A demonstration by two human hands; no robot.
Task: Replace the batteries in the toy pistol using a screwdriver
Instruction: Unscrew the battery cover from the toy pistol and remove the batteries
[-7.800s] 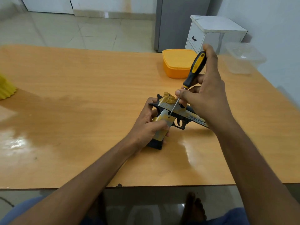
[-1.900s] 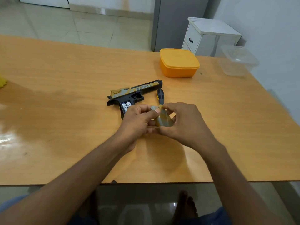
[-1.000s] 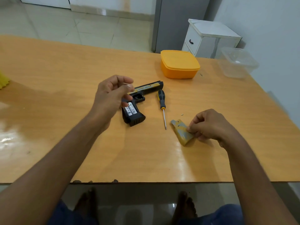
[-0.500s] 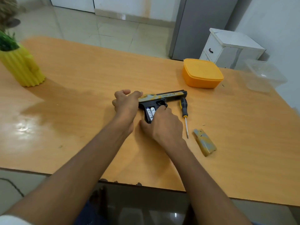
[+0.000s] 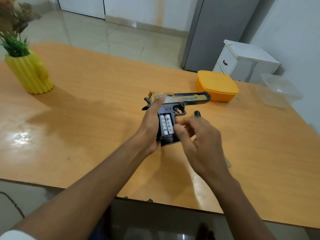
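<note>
The black and gold toy pistol [image 5: 185, 99] lies on its side on the wooden table [image 5: 97, 94], barrel pointing right. Its grip is uncovered, and two white batteries [image 5: 165, 124] sit side by side in the open compartment. My left hand [image 5: 151, 123] holds the pistol by the back of the grip, thumb on the gold slide. My right hand [image 5: 197, 135] hovers at the grip's right side, fingers spread, fingertips close to the batteries. Only the black end of the screwdriver handle [image 5: 197, 113] shows behind my right hand. A sliver of the removed cover [image 5: 228, 163] peeks out by my right wrist.
An orange lidded box [image 5: 217, 85] stands just past the pistol's muzzle. A clear plastic container [image 5: 278, 90] sits at the far right edge. A yellow ribbed vase [image 5: 29, 73] with a plant is far left. A white cabinet [image 5: 245, 63] stands behind the table.
My left hand has slid down from the slide to grip the back of the handle. My right hand has drawn back off the grip, so both batteries now show fully. The camera moved closer.
</note>
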